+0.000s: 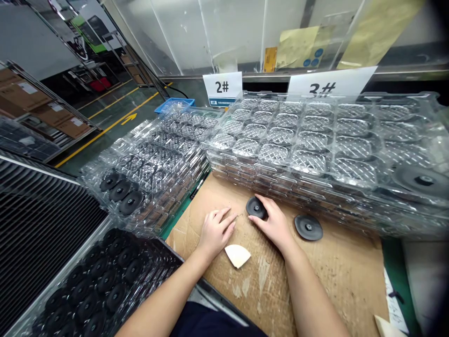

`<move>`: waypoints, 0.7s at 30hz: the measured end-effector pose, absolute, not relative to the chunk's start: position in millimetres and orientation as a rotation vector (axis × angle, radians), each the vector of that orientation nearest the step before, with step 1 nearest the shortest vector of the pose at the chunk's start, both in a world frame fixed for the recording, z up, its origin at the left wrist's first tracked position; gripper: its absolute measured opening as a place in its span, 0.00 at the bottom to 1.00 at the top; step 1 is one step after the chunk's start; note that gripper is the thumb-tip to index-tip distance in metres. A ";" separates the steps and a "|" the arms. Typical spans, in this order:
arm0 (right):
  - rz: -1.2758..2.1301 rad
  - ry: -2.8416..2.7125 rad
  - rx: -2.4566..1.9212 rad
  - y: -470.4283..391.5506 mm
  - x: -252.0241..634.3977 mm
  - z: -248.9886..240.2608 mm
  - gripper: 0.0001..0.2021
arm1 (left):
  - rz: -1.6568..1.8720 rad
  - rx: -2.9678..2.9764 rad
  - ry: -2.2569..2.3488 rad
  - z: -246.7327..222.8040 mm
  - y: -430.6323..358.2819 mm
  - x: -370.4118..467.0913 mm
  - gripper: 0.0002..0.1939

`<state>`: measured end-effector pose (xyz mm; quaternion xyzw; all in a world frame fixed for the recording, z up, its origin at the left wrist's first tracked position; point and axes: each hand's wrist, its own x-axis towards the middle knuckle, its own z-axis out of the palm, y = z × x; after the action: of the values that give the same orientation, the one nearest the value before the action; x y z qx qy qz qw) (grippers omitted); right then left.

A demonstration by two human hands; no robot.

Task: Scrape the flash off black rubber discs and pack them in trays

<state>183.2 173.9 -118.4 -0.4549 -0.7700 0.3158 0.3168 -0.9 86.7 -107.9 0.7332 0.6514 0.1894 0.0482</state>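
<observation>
My right hand (pixel 275 225) grips a black disc-shaped part (pixel 256 208) by its edges, thumb on the near side and fingers on the far side. A small raised hub shows at the disc's centre. To the left, my left hand (pixel 216 230) rests over the cardboard with its fingers slightly apart, holding nothing I can see. Just below it lies a cream wedge-shaped piece (pixel 237 256). Another black disc (pixel 308 227), larger and slightly squarish, lies on the cardboard (pixel 336 267) right of my right hand.
Stacked clear plastic trays (pixel 280 154) stand along the back, with a large black disc (pixel 419 179) at their right end. More trays (pixel 168 173) at left hold several black discs. A tray filled with black discs (pixel 105 281) sits at lower left. Signs (pixel 222 86) stand behind.
</observation>
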 end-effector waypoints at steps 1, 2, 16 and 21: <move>0.831 -2.029 -1.197 174.0 183.3 -118.6 0.27 | 0.587 2.237 1.980 -108.0 86.5 -1.2 0.14; 0.831 -2.030 -1.197 174.1 183.4 -118.7 0.27 | 0.594 2.239 1.976 -107.9 86.2 -1.3 0.14; 0.847 -2.029 -1.197 173.9 183.4 -118.7 0.27 | 0.546 2.227 2.005 -105.6 88.9 1.9 0.18; 0.846 -2.034 -1.198 174.1 183.6 -118.7 0.27 | 0.624 2.251 1.981 -109.4 85.4 -1.5 0.14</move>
<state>183.6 174.1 -118.7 -0.4538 -0.7708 0.3207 0.3115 -1.5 85.4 -109.4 0.7344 0.6463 0.2035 0.0395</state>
